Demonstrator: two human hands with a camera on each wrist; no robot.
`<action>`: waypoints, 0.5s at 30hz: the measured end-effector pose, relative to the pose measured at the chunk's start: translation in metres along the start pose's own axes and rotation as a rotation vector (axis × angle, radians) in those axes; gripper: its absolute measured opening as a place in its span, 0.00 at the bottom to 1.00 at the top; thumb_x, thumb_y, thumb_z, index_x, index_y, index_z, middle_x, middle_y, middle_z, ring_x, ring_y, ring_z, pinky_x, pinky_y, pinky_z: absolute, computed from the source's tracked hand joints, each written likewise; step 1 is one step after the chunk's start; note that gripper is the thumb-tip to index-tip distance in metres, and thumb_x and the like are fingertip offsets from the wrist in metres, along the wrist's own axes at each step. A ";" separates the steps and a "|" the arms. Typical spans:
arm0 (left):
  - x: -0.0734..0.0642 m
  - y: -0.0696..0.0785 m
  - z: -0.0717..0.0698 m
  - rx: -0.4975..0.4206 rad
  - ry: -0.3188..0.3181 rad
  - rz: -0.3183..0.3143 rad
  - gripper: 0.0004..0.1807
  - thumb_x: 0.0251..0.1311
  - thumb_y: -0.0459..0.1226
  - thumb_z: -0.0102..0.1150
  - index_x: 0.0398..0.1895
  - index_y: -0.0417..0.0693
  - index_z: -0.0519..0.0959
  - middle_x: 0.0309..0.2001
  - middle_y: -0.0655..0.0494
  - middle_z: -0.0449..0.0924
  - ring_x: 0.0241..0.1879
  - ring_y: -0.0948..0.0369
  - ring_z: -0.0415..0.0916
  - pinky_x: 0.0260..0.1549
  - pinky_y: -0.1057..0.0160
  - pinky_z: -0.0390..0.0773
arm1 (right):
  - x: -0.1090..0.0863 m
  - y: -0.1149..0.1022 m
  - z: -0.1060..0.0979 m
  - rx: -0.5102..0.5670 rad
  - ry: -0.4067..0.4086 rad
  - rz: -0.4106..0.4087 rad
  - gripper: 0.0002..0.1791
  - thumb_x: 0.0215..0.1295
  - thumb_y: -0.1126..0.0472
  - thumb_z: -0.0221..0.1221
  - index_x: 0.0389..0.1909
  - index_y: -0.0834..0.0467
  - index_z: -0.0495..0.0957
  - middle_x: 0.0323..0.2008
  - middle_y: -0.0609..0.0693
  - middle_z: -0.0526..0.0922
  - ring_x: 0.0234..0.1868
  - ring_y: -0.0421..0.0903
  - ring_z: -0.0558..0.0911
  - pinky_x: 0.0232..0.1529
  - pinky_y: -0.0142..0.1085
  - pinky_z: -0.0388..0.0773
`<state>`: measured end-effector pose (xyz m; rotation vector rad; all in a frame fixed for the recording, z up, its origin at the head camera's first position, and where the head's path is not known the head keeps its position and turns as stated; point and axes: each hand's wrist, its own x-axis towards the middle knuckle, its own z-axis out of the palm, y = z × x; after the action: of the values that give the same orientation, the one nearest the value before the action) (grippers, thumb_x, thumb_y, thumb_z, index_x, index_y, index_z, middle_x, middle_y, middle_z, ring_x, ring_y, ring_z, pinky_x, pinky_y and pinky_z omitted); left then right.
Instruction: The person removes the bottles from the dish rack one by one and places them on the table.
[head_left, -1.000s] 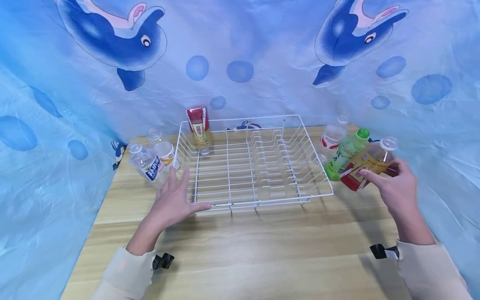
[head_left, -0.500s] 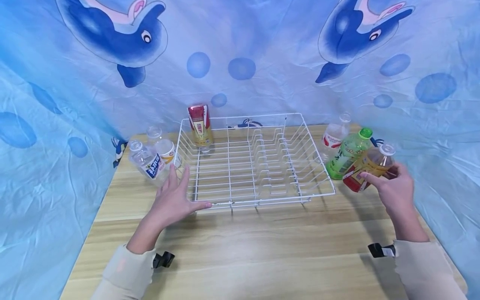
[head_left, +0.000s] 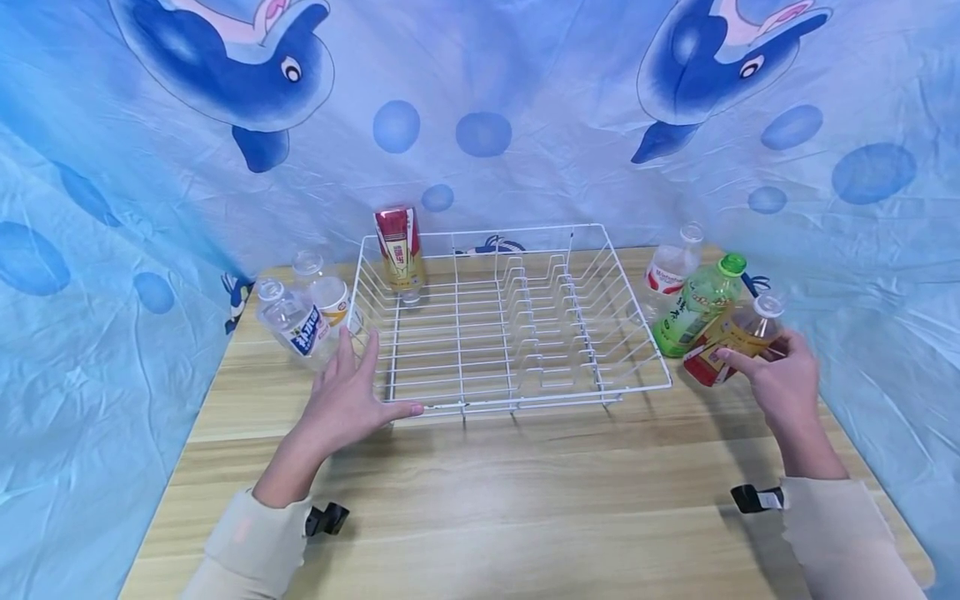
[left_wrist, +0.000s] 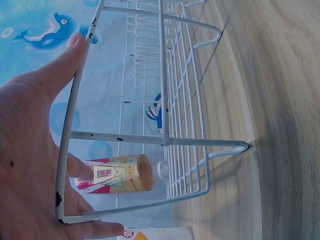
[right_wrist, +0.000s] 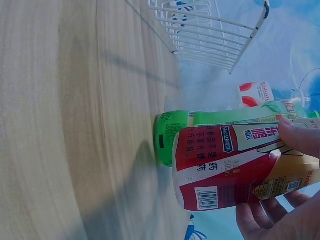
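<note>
My right hand [head_left: 783, 375] grips a red-and-gold drink bottle [right_wrist: 235, 170], pinched between thumb and fingers. The bottle leans with its white cap up, just in front of a green bottle [head_left: 697, 307]; in the right wrist view its base appears lifted off the table. My left hand [head_left: 345, 400] lies spread at the front-left corner of a white wire dish rack [head_left: 457, 333], with its thumb on the front rim. In the left wrist view the left fingers [left_wrist: 80, 169] reach past the rack's side rim. Another red-and-gold bottle [head_left: 400, 250] stands upside down in the rack's back-left corner.
A clear bottle with a red-and-white label [head_left: 667, 271] stands behind the green one. Left of the rack are a clear bottle with a blue label [head_left: 296, 321] and another with a white-orange label [head_left: 328, 292]. A dolphin-print curtain [head_left: 540, 183] surrounds the wooden table [head_left: 525, 500].
My right hand has moved a little left and toward me, and the held bottle's cap has come down slightly. My left hand and the rack have stayed put.
</note>
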<state>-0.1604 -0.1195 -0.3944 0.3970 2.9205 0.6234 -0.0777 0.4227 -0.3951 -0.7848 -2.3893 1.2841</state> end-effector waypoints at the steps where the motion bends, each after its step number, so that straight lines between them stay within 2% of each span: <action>1: 0.000 0.000 0.000 0.001 0.000 0.000 0.73 0.34 0.77 0.57 0.76 0.53 0.31 0.71 0.42 0.11 0.69 0.35 0.27 0.59 0.29 0.37 | 0.000 0.000 0.000 -0.001 -0.005 0.000 0.49 0.52 0.46 0.69 0.70 0.59 0.57 0.62 0.58 0.66 0.60 0.52 0.67 0.44 0.26 0.72; 8: -0.001 0.000 -0.001 0.002 0.004 0.005 0.72 0.34 0.76 0.58 0.76 0.51 0.33 0.71 0.43 0.11 0.69 0.34 0.28 0.59 0.28 0.38 | 0.002 0.005 0.002 -0.002 -0.023 0.004 0.50 0.52 0.46 0.69 0.70 0.62 0.55 0.63 0.62 0.65 0.61 0.56 0.67 0.45 0.27 0.73; 15: -0.001 0.001 -0.001 0.008 0.005 0.005 0.73 0.32 0.78 0.55 0.76 0.52 0.33 0.71 0.42 0.12 0.69 0.35 0.27 0.59 0.28 0.37 | 0.001 0.007 0.005 0.005 -0.038 0.037 0.51 0.53 0.45 0.68 0.72 0.60 0.52 0.66 0.62 0.62 0.63 0.58 0.65 0.56 0.43 0.71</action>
<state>-0.1597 -0.1195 -0.3929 0.4048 2.9282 0.6145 -0.0789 0.4237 -0.4035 -0.8134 -2.4110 1.3296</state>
